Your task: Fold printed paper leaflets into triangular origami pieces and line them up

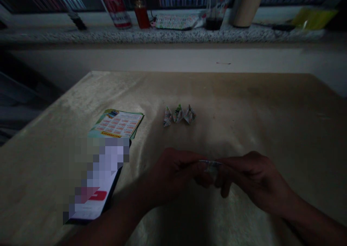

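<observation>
Between my two hands is a small folded piece of printed paper, seen nearly edge-on above the table. My left hand pinches its left end, thumb on top and fingers curled beneath. On the other end my right hand grips in the same way, its fingers bent below the paper. Most of the paper is hidden by my fingers. Beyond my hands, three small folded paper shapes stand in a row on the table, pointed and covered in print.
A stack of printed leaflets lies left on the table. In front of it is a lit phone, partly blurred out, beside my left forearm. On the stone windowsill stand a red can, a small bottle and a cylinder.
</observation>
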### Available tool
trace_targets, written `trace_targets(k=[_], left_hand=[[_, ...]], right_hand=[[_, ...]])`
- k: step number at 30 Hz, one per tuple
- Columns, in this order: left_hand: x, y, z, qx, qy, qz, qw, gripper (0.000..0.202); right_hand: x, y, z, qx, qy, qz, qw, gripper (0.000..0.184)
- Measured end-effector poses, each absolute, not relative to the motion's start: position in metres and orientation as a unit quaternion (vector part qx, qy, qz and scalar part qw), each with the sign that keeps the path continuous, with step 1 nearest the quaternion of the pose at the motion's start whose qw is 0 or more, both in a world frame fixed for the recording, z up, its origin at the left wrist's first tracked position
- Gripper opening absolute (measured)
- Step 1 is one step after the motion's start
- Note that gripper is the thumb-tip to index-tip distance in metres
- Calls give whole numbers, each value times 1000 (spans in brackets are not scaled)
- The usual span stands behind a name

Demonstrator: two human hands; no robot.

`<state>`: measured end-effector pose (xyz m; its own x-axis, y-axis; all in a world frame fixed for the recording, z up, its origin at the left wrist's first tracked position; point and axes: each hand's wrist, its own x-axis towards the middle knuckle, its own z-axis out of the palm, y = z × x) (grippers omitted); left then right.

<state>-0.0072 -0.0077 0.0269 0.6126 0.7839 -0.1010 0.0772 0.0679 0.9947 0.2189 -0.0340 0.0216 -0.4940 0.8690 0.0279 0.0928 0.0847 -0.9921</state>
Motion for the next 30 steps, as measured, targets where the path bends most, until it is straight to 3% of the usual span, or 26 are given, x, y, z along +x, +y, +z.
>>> trace_targets(k=[4,11,18,20,22,24,27,30], left_hand=[[-7,-6,25,565,353,245,704,24],[-9,-4,27,575,377,272,673,25],[-11,-4,20,523,381,307,698,30],[-12,-4,20,544,375,315,681,22],[-12,-4,19,545,378,331,671,22],[-11,-5,19,527,394,346,669,32],[-8,-7,18,513,407,352,669,42],[-6,-9,17,516,411,366,657,50]], right_hand=[[221,-34,19,-395,-623,589,330,29],[222,-33,16,-416,-584,606,344,35],[225,-27,12,-394,-503,689,341,25],[224,-26,10,-376,-502,692,357,20],[222,-27,9,-402,-536,629,395,27],[220,-29,7,-445,-616,483,434,36],[217,-32,7,-440,-725,296,439,30],[213,-34,8,-441,-733,301,421,22]])
